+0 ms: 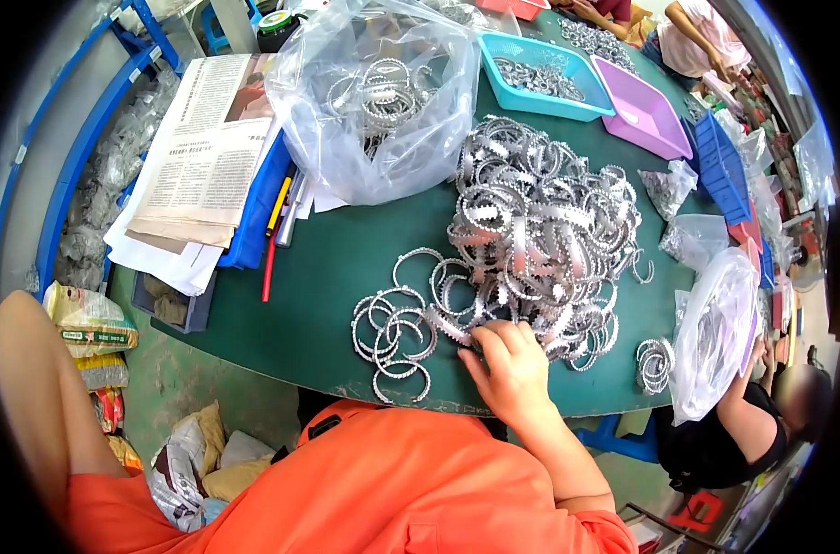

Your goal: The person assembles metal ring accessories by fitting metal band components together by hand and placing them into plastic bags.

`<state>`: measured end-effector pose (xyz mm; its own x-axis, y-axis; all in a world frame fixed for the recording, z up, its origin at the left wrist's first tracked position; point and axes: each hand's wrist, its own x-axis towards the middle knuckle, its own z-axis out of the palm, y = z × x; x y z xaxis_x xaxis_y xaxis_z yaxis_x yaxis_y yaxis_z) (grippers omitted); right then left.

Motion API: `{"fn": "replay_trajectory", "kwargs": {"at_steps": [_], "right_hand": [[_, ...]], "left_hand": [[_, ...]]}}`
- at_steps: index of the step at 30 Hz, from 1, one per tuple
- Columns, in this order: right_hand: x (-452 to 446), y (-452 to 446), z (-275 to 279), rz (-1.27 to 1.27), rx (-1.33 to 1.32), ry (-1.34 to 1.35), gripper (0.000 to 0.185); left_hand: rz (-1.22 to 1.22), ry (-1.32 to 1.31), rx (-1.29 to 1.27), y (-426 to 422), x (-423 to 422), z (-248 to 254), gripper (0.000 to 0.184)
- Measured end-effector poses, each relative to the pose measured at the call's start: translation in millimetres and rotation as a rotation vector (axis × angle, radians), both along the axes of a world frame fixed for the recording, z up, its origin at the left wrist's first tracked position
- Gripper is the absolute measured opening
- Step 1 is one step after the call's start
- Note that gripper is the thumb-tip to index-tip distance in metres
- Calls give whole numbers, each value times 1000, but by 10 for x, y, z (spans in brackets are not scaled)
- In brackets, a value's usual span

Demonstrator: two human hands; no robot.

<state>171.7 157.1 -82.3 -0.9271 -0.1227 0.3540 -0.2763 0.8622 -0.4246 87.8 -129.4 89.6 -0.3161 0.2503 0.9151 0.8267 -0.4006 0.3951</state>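
Note:
On the green table, a large heap of silver-coloured open bangles with toothed edges [540,222] is piled up in front of me. My right hand [514,367] is at the near edge of this heap, fingers bent and thumb close to them, closed on a bangle [449,328] at its front. The fingertips are partly hidden among the metal. To the left of the hand, several loose bangles [387,323] lie overlapping near the table's edge. Of my left side only the bare arm [41,388] shows; the left hand is out of view.
A clear plastic bag [374,111] with bangles stands at the back left, beside newspapers [203,148] and pens [277,222]. A turquoise tray [540,103] and a purple tray [655,115] stand behind. At right are a small bangle stack [655,365], a plastic bag [713,337] and a person [725,434].

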Motion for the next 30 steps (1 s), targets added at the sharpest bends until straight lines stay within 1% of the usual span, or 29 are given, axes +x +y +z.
{"fn": "replay_trajectory", "kwargs": {"at_steps": [2, 4, 6, 7, 8, 9, 10, 13, 14, 15, 16, 17, 18, 19, 20, 21, 22, 24, 26, 28, 30], "right_hand": [[-23, -11, -34, -23, 31, 48, 28], [-60, -7, -31, -28, -59, 72, 24], [-45, 0, -9, -58, -209, -10, 19], [-53, 9, 25, -63, -209, -7, 19], [-58, 5, 70, -74, -272, -17, 18], [-55, 3, 116, -89, -333, -24, 18], [-57, 7, 166, -104, -330, -17, 18], [-87, 17, 292, -14, -488, 7, 20], [-101, 5, 309, 0, -528, 6, 21], [-121, -7, 306, 10, -571, -4, 21], [-151, -12, 296, 24, -614, -14, 22], [-183, -18, 274, 33, -614, -8, 22], [-197, -30, 241, 16, -662, -41, 22], [-205, -39, 222, 1, -710, -76, 22], [-206, -46, 228, 14, -712, -73, 22], [-189, -56, 240, -21, -841, -214, 20], [-166, -64, 238, -60, -968, -361, 20], [-132, -36, 149, -21, -1185, -458, 26], [-135, -25, 121, -32, -1269, -512, 28], [-154, -18, 122, -16, -1321, -509, 29], [-156, -14, 143, 23, -1372, -524, 29]], "left_hand": [[-21, 78, 100, -70, 48, 220, 24], [-22, 99, 139, -91, 63, 364, 24], [-20, 71, 171, -78, 45, 385, 24], [-18, 35, 178, -55, 24, 343, 25], [-9, -31, 146, -7, -23, 248, 25], [2, -127, 73, 76, -90, 104, 25], [11, -226, -41, 188, -140, -90, 25], [95, -457, -543, 738, -263, -835, 43], [68, -496, -628, 868, -235, -1018, 47], [79, -523, -650, 931, -198, -1206, 43], [114, -518, -640, 971, -188, -1335, 32], [84, -590, -642, 964, -200, -1394, 27], [55, -662, -643, 952, -210, -1436, 22], [66, -657, -641, 950, -200, -1491, 22], [15, -848, -581, 953, -186, -1545, 18], [-39, -1039, -516, 949, -186, -1565, 15], [-30, -1040, -518, 936, -196, -1549, 15], [-39, -1286, -575, 898, -195, -1499, 15], [8, -1327, -596, 897, -208, -1526, 16], [-8, -1360, -549, 924, -211, -1528, 17], [-9, -1369, -568, 944, -213, -1538, 15]]}}
